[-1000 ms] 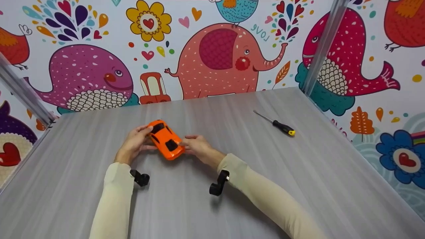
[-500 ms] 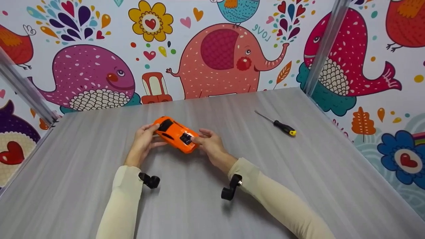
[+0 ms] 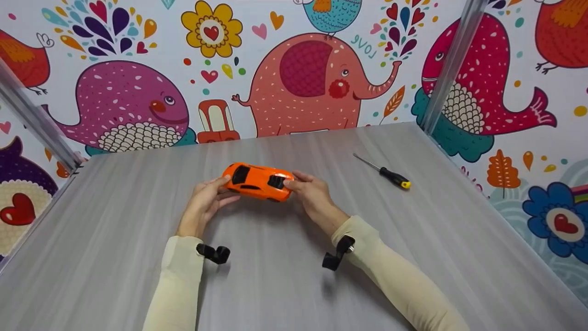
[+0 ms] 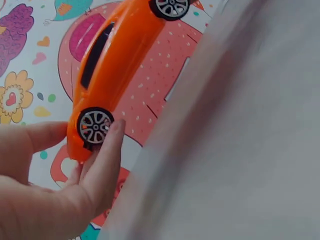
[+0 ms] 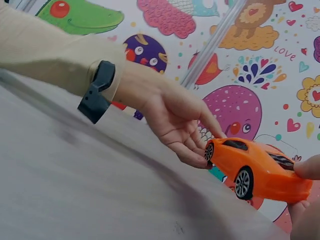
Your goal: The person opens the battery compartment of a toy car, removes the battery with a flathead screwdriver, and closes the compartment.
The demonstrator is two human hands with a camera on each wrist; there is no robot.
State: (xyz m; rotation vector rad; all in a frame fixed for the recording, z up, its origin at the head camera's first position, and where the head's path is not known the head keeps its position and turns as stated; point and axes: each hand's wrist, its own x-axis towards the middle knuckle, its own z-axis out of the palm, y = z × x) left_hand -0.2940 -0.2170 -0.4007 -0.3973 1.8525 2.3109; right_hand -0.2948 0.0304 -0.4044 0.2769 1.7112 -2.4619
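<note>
An orange toy car (image 3: 258,180) with black windows is held up between both hands above the grey table. My left hand (image 3: 206,202) pinches its left end, thumb on top and fingers under it. In the left wrist view the fingers lie by a black wheel with silver spokes (image 4: 95,127). My right hand (image 3: 314,197) grips the other end, its thumb on the black panel of the rear. The right wrist view shows the car (image 5: 255,170) tilted, with the right thumb (image 5: 307,167) on top at the image edge. Its underside is hidden in the head view.
A screwdriver (image 3: 390,177) with a black and yellow handle lies on the table (image 3: 266,276) to the right. Behind stands a wall (image 3: 156,27) printed with cartoon animals, with metal posts (image 3: 452,69) at the corners.
The toy car has moved right and turned from a steep slant to nearly sideways, with both hands still holding it. The right hand has shifted right and slightly up. The screwdriver stays put.
</note>
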